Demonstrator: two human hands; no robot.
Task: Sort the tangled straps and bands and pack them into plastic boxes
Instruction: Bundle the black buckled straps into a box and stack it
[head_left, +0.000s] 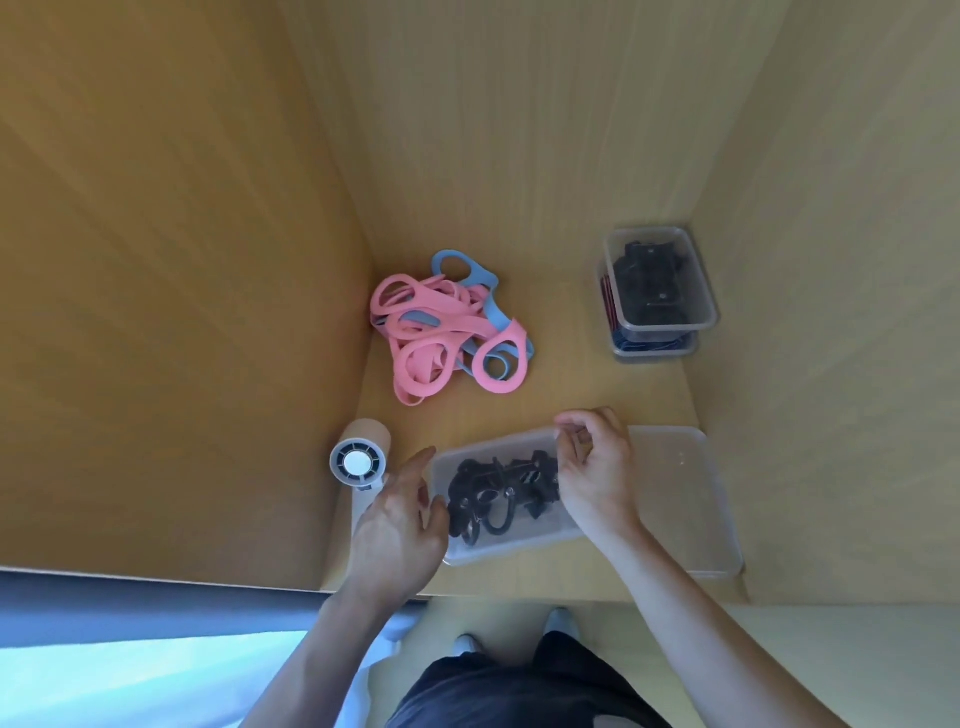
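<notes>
A wooden surface (561, 374) sits boxed in by tall wooden walls on the left, back and right, seen from above.

Nearest the person is a clear plastic box (511, 552) with no lid on it, holding a knot of black straps (498, 493). The individual straps cannot be told apart in the dark tangle.

The left hand (400, 525) is at the box's left end, fingers loosely extended and holding nothing, the thumb at the box's left wall. The right hand (592, 467) hovers over the box's right end and hides that part. Its fingers curl in towards the thumb near the far rim, but it is unclear whether they pinch a strap, the rim or nothing.

Just beside the box on the right lies a frosted lid (685, 493), partly covered by the right forearm.

Towards the back left corner, well apart from the box, lies a tangled heap of pink and blue bands (447, 332).

In the back right corner two clear stacked boxes (662, 326) stand against the wall. The upper one holds dark, blurred items. Of the lower one only an edge shows, with hints of red and blue inside.

A small white fan (360, 462) rests left of the near box, its handle hidden behind the left hand.
</notes>
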